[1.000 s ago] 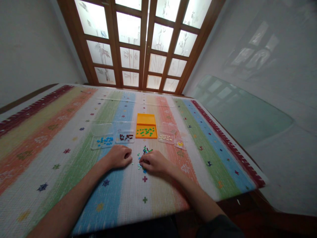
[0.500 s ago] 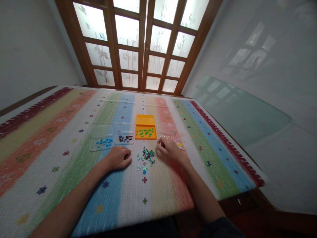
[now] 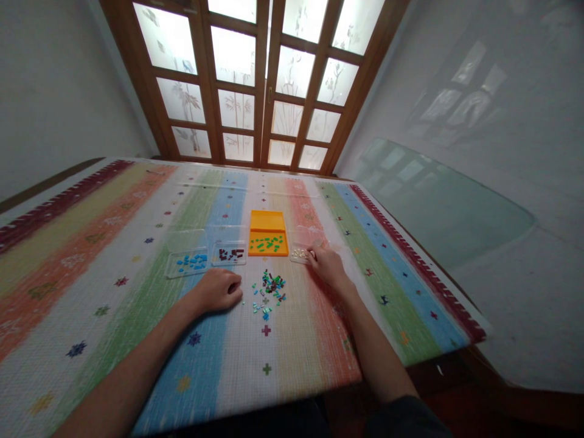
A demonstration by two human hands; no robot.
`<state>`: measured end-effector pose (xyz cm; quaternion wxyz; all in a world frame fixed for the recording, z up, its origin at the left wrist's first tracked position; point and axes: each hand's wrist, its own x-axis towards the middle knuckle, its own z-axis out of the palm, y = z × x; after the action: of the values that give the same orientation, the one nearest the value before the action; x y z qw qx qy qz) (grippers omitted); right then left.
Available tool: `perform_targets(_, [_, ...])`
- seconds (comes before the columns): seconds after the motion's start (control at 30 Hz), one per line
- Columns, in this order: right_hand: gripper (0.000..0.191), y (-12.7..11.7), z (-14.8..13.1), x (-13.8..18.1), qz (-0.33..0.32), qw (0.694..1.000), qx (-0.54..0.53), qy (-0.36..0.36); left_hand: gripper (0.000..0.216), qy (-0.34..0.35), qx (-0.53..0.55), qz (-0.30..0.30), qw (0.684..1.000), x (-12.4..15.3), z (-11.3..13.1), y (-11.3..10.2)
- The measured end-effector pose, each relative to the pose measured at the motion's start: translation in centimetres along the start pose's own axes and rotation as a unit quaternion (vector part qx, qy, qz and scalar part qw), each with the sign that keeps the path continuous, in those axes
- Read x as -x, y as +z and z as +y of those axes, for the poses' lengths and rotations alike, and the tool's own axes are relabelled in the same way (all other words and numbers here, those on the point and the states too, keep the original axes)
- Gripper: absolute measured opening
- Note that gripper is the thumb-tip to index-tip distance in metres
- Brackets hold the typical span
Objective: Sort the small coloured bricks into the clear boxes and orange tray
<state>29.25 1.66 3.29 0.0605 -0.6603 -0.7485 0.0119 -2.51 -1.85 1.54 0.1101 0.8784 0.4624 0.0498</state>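
A small heap of mixed coloured bricks [image 3: 270,293] lies on the striped cloth [image 3: 114,267] in front of me. My left hand [image 3: 219,289] rests on the cloth just left of the heap, fingers curled into a loose fist. My right hand [image 3: 326,263] reaches to the clear tray of pale bricks [image 3: 300,253], its fingertips pinched together at the tray's right end; anything between them is too small to see. Behind the heap stand an orange tray with green bricks [image 3: 268,241], a clear tray with dark bricks [image 3: 229,253] and a clear tray with blue bricks [image 3: 189,262].
The cloth covers a wide table whose right edge [image 3: 438,286] and near edge drop off to a dark floor. Wooden-framed frosted glass doors [image 3: 255,79] stand behind the table. A glass pane [image 3: 433,201] leans against the right wall.
My right hand left the brick heap, moved right and away from me, and now sits at the pale-brick tray, hiding the small tray beside it. My left hand stayed put.
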Motion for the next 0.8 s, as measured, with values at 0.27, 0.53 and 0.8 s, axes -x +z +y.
perform_targets(0.27, [0.022,0.5,-0.4,1.0,0.040,0.982,-0.157,-0.100,0.020,-0.006,-0.006,-0.010,1.000,0.0,0.2,-0.2])
perform_targets(0.53, [0.015,1.0,-3.9,2.9,-0.048,0.961,-0.201,-0.183,0.020,0.004,0.009,0.006,1.000,0.0,0.0,0.0])
perform_targets(0.8, [0.019,0.8,-4.7,3.3,-0.069,0.966,-0.173,-0.177,0.020,0.006,0.007,0.002,1.000,0.1,-0.1,0.1])
